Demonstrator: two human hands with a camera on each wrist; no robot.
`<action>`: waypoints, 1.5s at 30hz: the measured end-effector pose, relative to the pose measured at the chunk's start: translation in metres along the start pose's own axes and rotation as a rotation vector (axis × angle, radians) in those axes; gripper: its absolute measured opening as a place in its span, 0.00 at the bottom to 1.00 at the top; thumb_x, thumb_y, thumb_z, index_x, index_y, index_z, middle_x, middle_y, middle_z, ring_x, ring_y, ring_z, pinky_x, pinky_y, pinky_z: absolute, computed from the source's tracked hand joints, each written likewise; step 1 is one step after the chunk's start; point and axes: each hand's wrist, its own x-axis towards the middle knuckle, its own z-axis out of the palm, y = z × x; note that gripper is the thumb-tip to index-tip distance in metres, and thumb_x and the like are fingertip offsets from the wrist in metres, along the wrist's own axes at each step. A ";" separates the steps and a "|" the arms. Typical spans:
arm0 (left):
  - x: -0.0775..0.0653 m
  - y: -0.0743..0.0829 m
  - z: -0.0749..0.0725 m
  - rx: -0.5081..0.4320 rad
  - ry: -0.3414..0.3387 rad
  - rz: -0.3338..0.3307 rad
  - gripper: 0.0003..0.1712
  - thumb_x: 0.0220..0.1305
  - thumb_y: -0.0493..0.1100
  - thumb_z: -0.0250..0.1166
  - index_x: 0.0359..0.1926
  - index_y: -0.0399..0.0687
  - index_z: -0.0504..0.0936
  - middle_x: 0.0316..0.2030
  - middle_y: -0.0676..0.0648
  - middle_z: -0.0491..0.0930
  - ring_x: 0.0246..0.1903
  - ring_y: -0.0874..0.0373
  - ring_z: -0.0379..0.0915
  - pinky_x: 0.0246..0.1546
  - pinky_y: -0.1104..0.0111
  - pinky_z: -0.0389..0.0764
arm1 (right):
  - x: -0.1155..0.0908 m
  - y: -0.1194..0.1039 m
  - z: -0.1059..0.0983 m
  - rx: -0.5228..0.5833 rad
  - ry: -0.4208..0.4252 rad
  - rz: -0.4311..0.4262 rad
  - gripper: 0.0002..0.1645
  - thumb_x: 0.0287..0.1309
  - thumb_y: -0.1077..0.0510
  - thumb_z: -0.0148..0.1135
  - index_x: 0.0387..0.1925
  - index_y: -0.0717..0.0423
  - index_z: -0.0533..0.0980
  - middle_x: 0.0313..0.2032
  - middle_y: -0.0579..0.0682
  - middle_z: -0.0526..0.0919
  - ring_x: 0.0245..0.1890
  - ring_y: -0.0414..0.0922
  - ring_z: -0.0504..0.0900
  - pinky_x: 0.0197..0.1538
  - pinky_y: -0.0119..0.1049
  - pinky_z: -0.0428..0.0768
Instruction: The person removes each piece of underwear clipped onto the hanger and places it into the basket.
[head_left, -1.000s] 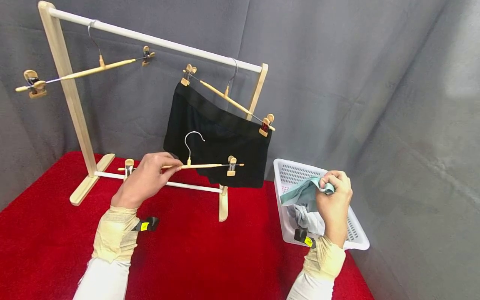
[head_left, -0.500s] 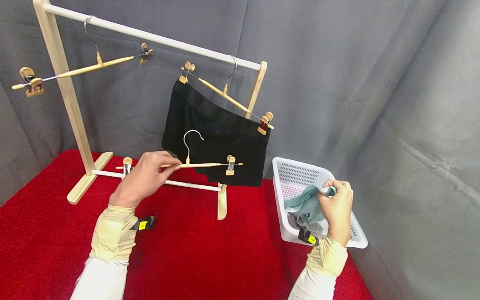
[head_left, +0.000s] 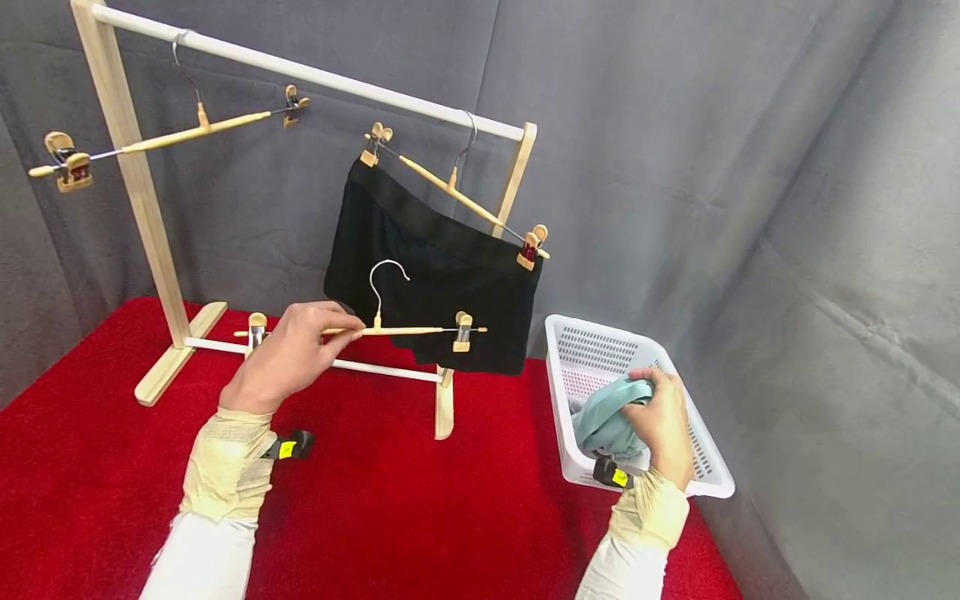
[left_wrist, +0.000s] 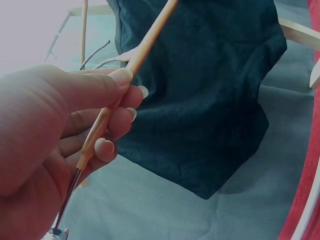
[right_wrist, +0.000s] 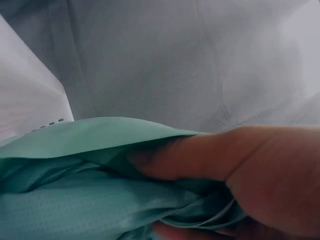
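My left hand (head_left: 288,358) pinches the wooden bar of a clip hanger (head_left: 408,331) between thumb and fingers. The hanger's metal hook points up, and a clip shows near each end. In the left wrist view the hanger bar (left_wrist: 150,42) slants across the fingers, before black shorts (left_wrist: 200,100). My right hand (head_left: 663,429) is at the white basket (head_left: 596,346), holding a teal garment (head_left: 607,417) by its smooth band. The right wrist view shows the thumb tucked under the band (right_wrist: 110,132); the other fingers are mostly hidden under the cloth.
A rack with a white rail (head_left: 322,79) stands at the back left. From it hang the black shorts (head_left: 442,250), clipped at both ends, and a bare clip hanger (head_left: 195,133). Red cloth (head_left: 405,517) covers the table. Grey curtains (head_left: 637,167) stand behind.
My right hand has lowered the teal garment into the basket and turned, its thumb moving along the band. The left hand and its hanger have stayed nearly still.
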 end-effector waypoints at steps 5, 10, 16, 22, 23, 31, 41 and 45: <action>0.000 0.001 0.000 0.001 -0.007 -0.015 0.15 0.49 0.37 0.68 0.42 0.46 0.83 0.34 0.50 0.80 0.29 0.60 0.72 0.32 0.66 0.79 | 0.001 0.002 0.004 0.005 -0.095 -0.043 0.24 0.34 0.69 0.63 0.42 0.63 0.75 0.42 0.64 0.75 0.45 0.56 0.71 0.51 0.51 0.68; 0.001 0.001 0.000 -0.002 -0.015 -0.019 0.15 0.49 0.37 0.68 0.42 0.45 0.83 0.34 0.49 0.80 0.30 0.59 0.72 0.32 0.65 0.80 | 0.002 0.003 0.007 0.007 -0.184 -0.038 0.24 0.36 0.69 0.65 0.43 0.63 0.76 0.40 0.63 0.78 0.42 0.54 0.73 0.48 0.49 0.70; 0.002 0.002 0.000 -0.005 -0.020 -0.017 0.14 0.50 0.36 0.68 0.41 0.45 0.83 0.35 0.49 0.80 0.30 0.58 0.72 0.33 0.64 0.80 | -0.001 0.001 0.008 -0.065 -0.364 0.038 0.23 0.42 0.65 0.63 0.46 0.62 0.75 0.39 0.60 0.79 0.38 0.52 0.75 0.43 0.49 0.74; 0.003 0.003 0.001 0.004 -0.031 -0.028 0.14 0.49 0.36 0.68 0.41 0.45 0.83 0.35 0.48 0.81 0.31 0.58 0.73 0.34 0.63 0.80 | -0.002 0.001 0.009 -0.114 -0.468 0.062 0.25 0.44 0.58 0.65 0.48 0.60 0.75 0.36 0.53 0.78 0.37 0.49 0.72 0.42 0.47 0.72; 0.003 0.003 0.001 0.006 -0.031 -0.027 0.14 0.49 0.36 0.68 0.41 0.45 0.83 0.35 0.48 0.81 0.31 0.58 0.73 0.34 0.63 0.80 | -0.002 0.001 0.009 -0.113 -0.472 0.069 0.26 0.44 0.57 0.65 0.49 0.59 0.75 0.36 0.53 0.78 0.37 0.49 0.72 0.42 0.47 0.72; 0.003 0.003 0.001 0.010 -0.027 -0.021 0.14 0.50 0.36 0.68 0.40 0.45 0.83 0.34 0.49 0.81 0.31 0.58 0.73 0.33 0.63 0.80 | -0.002 -0.005 0.004 -0.096 -0.489 0.080 0.32 0.51 0.50 0.61 0.54 0.64 0.70 0.47 0.60 0.76 0.46 0.53 0.71 0.50 0.51 0.71; 0.002 0.002 0.001 0.002 -0.031 -0.027 0.14 0.49 0.36 0.68 0.41 0.45 0.83 0.34 0.49 0.81 0.30 0.58 0.72 0.33 0.63 0.80 | -0.005 -0.020 -0.012 -0.071 -0.422 0.039 0.32 0.57 0.49 0.55 0.58 0.65 0.67 0.55 0.66 0.72 0.54 0.58 0.69 0.57 0.55 0.67; 0.002 0.002 0.001 -0.003 -0.029 -0.025 0.14 0.49 0.36 0.68 0.41 0.46 0.83 0.35 0.49 0.81 0.31 0.58 0.72 0.33 0.63 0.80 | -0.006 -0.025 -0.014 -0.048 -0.358 -0.004 0.29 0.58 0.51 0.54 0.57 0.64 0.69 0.54 0.67 0.72 0.55 0.61 0.69 0.57 0.56 0.67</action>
